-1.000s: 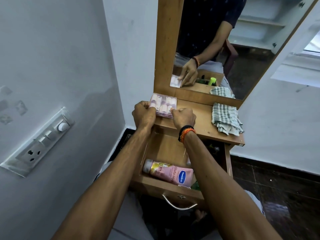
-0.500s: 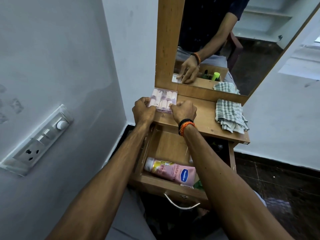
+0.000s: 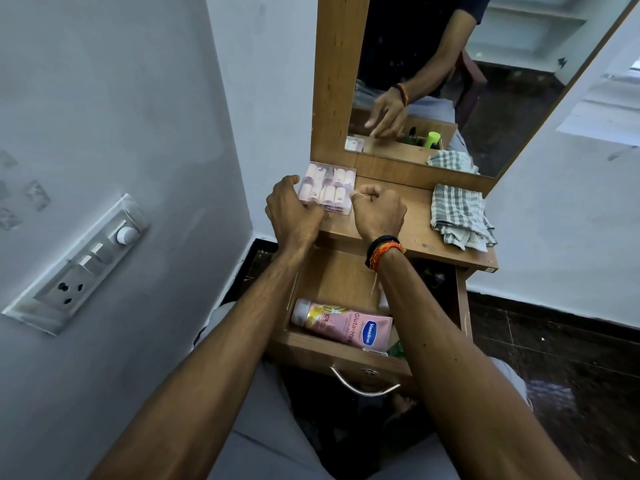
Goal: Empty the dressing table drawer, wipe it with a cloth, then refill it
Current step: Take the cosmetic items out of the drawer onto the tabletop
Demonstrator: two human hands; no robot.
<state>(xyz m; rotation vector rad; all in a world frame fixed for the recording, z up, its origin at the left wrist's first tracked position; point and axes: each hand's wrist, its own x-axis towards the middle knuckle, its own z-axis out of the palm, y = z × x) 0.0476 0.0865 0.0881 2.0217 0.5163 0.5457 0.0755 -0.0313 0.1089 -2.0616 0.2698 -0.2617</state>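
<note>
A clear plastic box (image 3: 327, 188) of small pink and white bottles lies on the left end of the dressing table top (image 3: 412, 233), against the mirror frame. My left hand (image 3: 291, 209) grips the box's left side, thumb on its far corner. My right hand (image 3: 379, 211) sits at the box's right edge with a fingertip touching it; in the mirror its fingers look loosened and spread. Below my forearms the wooden drawer (image 3: 332, 355) stands pulled out. A pink Vaseline lotion bottle (image 3: 341, 325) lies on its side inside. A checked cloth (image 3: 457, 216) lies crumpled on the top's right end.
The mirror (image 3: 485, 64) rises behind the table top and reflects a green-capped item (image 3: 433, 138) in the drawer. A grey wall with a switchboard (image 3: 79, 268) stands close on the left. A metal handle (image 3: 363, 388) hangs on the drawer front. Dark floor tiles (image 3: 554, 341) lie to the right.
The box has been set further back on the table top against the mirror frame. My right hand's fingers have loosened from it, as the mirror shows. The camera tilted slightly.
</note>
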